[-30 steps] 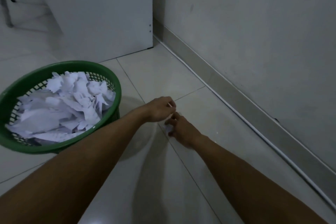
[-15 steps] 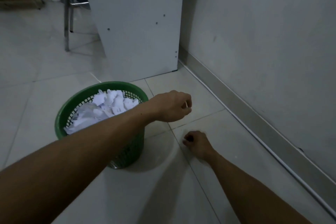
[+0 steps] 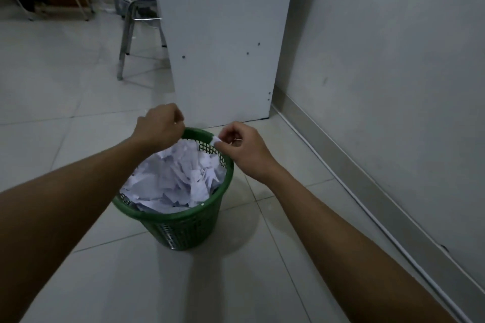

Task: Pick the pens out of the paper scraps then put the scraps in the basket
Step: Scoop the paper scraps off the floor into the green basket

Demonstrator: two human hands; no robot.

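A green mesh basket (image 3: 183, 228) stands on the tiled floor, filled with white paper scraps (image 3: 178, 178). My left hand (image 3: 160, 126) hovers over the basket's far left rim with its fingers curled in a tight pinch; the hand itself hides whatever they pinch. My right hand (image 3: 244, 148) is over the far right rim and pinches a small white scrap (image 3: 216, 140) between thumb and fingertips. No pens are in view.
A white cabinet panel (image 3: 223, 42) stands just behind the basket. A grey wall with a skirting board (image 3: 367, 173) runs along the right. A metal chair (image 3: 131, 21) and dark clutter sit at the back left.
Both hands rose from the floor to above the basket. The left, which pinched a small scrap, swung left over the rim; the right lifted a scrap off the tiles. The view pulled back.
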